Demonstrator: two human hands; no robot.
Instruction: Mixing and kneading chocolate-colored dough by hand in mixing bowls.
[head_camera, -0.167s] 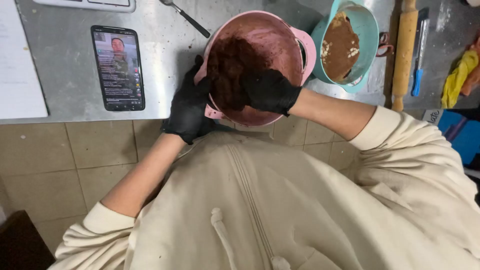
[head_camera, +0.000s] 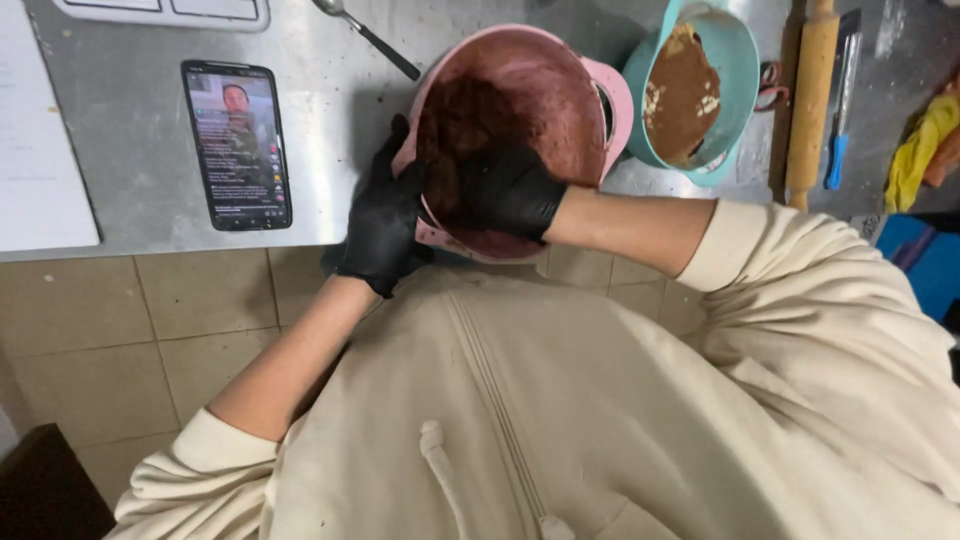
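My right hand (head_camera: 512, 190), black glove, is inside the pink bowl (head_camera: 560, 90), fingers curled together onto the dark brown dough (head_camera: 462, 130). My left hand (head_camera: 385, 215), also gloved, is clamped on the bowl's near-left rim. Bowl sits tilted at the surface's (head_camera: 140, 120) front edge, inside smeared brown, dough mass piled on the left side.

Just right of it, touching: teal bowl (head_camera: 715, 95), brown residue with pale bits inside. Further right a wooden rolling pin (head_camera: 810, 95), upright in frame, then a blue-handled tool (head_camera: 838, 110), blade hard to make out. Yellow cloth (head_camera: 920, 145) at the right edge, cut off.

Left of the pink bowl: spoon (head_camera: 365, 35), bowl end cut off at the top; phone (head_camera: 237, 145) lit, screen up; white sheet (head_camera: 40, 150) at the left edge, partly out of frame.
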